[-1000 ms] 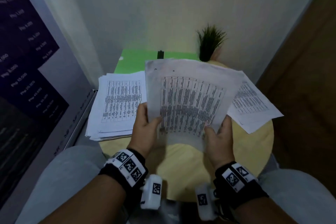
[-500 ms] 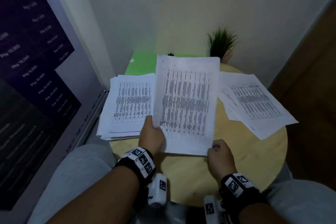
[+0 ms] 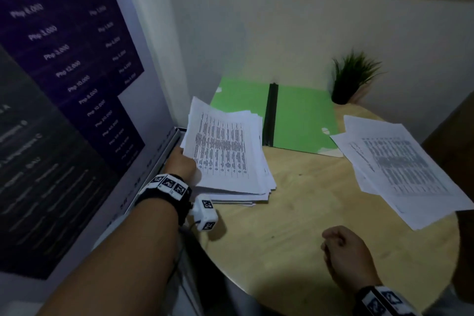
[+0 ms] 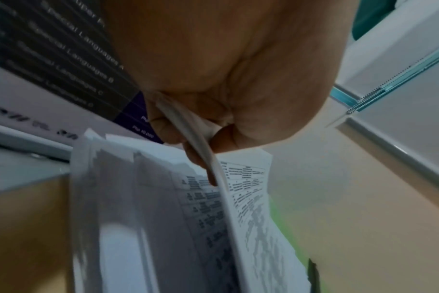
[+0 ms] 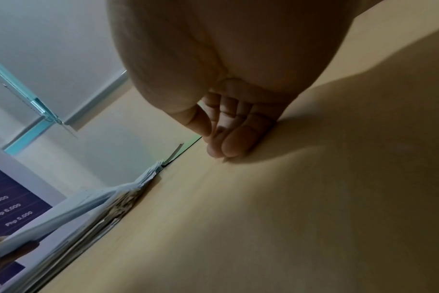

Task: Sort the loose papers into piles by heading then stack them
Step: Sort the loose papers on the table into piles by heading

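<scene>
My left hand [image 3: 183,164] pinches the near left edge of a printed sheet [image 3: 220,146] between thumb and fingers. The sheet is tilted just over the thick left pile of papers [image 3: 246,187], its far part resting on the pile. The left wrist view shows the left hand [image 4: 201,136] gripping the sheet [image 4: 241,200], which is lifted off the left pile [image 4: 138,218]. A thinner right pile [image 3: 405,169] lies fanned at the table's right edge. My right hand [image 3: 343,246] rests on the table near the front, fingers [image 5: 231,142] curled into the palm, holding nothing.
The round wooden table [image 3: 282,226] carries an open green folder [image 3: 302,120] with a black spine at the back and a small potted plant [image 3: 354,77] behind it. A price poster [image 3: 64,84] on the wall stands close on the left. Walls close the back.
The right hand let go of the sheet and dropped to the table front. The left hand carried the sheet leftward over the left pile. My view swung left.
</scene>
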A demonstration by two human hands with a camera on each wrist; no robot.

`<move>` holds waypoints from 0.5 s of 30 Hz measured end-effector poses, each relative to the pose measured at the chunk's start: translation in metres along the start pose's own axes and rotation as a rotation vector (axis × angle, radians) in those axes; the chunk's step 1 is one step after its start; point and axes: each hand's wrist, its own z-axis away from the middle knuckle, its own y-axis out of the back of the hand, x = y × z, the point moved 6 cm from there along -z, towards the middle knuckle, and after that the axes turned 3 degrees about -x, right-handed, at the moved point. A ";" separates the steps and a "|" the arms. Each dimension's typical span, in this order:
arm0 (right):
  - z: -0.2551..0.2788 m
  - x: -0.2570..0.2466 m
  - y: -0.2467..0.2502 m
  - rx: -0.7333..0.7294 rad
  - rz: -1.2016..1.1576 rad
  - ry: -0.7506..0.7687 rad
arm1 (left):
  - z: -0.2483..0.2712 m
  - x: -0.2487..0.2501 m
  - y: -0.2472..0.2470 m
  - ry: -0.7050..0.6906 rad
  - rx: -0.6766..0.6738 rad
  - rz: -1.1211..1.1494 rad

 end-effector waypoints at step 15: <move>-0.041 -0.060 0.064 0.112 0.332 0.165 | 0.052 0.051 -0.064 -0.432 -0.344 -0.110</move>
